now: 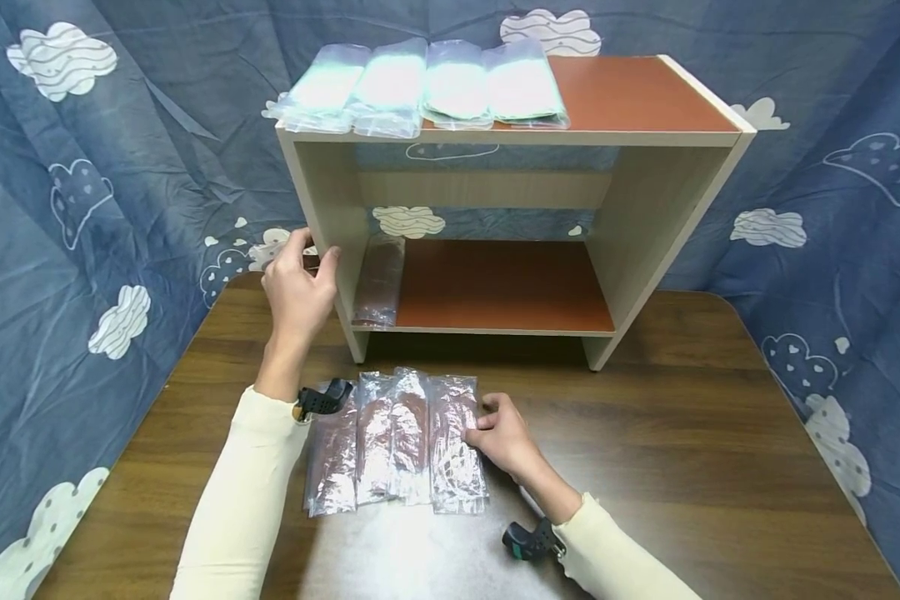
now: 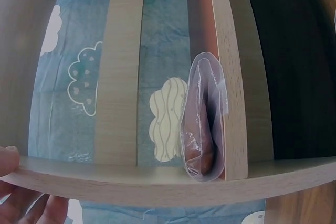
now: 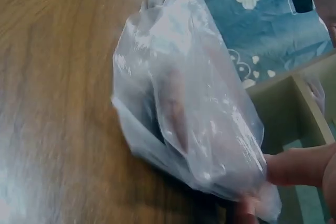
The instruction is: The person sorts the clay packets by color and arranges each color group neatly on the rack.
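My left hand [image 1: 298, 292] grips the left side panel of a small wooden shelf unit [image 1: 322, 192], with the thumb on the inner side and the fingers round the outside. Several clear plastic bags [image 1: 408, 433] with brownish contents lie side by side on the table in front of the shelf. At the right edge of the rightmost plastic bag [image 1: 456, 467], my right hand [image 1: 506, 437] pinches the film between thumb and fingers. The right wrist view shows this crinkled bag [image 3: 189, 87] close up. Another such bag [image 2: 202, 124] lies at the left end of the lower shelf.
Several clear packets with pale green contents [image 1: 457, 87] lie in a row on the red-brown shelf top [image 1: 622, 92]. The lower shelf board [image 1: 502, 283] is red-brown too. A wooden table [image 1: 690, 450] carries everything, and a blue cloud-patterned curtain [image 1: 157, 192] hangs behind and at the sides.
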Available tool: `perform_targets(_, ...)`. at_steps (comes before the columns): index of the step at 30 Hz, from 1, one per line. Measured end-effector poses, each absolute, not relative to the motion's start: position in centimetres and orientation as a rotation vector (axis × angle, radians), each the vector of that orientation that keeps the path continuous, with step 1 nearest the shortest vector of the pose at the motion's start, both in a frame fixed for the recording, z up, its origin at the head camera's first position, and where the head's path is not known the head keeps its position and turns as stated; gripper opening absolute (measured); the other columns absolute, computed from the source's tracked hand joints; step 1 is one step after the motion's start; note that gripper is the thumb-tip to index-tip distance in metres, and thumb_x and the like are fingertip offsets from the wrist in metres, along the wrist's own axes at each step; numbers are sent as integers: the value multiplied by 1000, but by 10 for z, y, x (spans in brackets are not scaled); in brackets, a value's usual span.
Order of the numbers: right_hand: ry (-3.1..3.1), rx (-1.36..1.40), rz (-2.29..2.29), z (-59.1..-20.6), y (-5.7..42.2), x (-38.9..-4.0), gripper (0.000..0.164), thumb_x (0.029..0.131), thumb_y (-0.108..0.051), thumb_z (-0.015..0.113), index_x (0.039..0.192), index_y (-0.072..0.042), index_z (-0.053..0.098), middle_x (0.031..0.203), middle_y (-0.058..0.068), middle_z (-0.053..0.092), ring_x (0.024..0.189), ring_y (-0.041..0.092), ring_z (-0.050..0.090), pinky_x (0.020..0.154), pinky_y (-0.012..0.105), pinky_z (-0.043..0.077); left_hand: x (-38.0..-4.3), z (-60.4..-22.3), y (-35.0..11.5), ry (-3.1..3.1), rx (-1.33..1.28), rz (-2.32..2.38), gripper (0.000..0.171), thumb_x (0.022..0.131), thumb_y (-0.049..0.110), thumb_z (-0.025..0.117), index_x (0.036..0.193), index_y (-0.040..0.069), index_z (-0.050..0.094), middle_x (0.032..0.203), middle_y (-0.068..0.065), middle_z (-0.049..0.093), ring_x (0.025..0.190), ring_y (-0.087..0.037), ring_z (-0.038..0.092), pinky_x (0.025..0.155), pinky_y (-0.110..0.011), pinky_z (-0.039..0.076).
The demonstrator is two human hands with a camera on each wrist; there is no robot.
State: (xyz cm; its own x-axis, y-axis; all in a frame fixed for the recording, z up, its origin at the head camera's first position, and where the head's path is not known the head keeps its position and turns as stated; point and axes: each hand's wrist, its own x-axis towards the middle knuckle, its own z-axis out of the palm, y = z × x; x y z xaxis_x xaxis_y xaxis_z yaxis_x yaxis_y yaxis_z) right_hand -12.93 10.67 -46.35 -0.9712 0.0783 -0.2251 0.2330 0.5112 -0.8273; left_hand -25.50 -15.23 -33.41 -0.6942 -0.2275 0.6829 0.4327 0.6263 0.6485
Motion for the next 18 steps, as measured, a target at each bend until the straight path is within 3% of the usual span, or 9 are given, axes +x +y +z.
perform_targets(11,2488,358,-1579,-461,102,-133,67,71,-1,74,132,2,48,100,17,65,88,24,62,75,33,51,-255,-334,-152,-2102,-148,-1099,28,85,18,69,108,2,67,107,-17,74,94,-39,70,82,-56,43)
perform_targets(18,2332,328,-1762,-466,105,-133,52,75,5,68,124,2,51,95,12,59,80,17,55,66,25,47,-255,-334,-152,-2099,-144,-1094,28,85,17,70,108,1,67,108,-17,75,94,-38,70,82,-56,44)
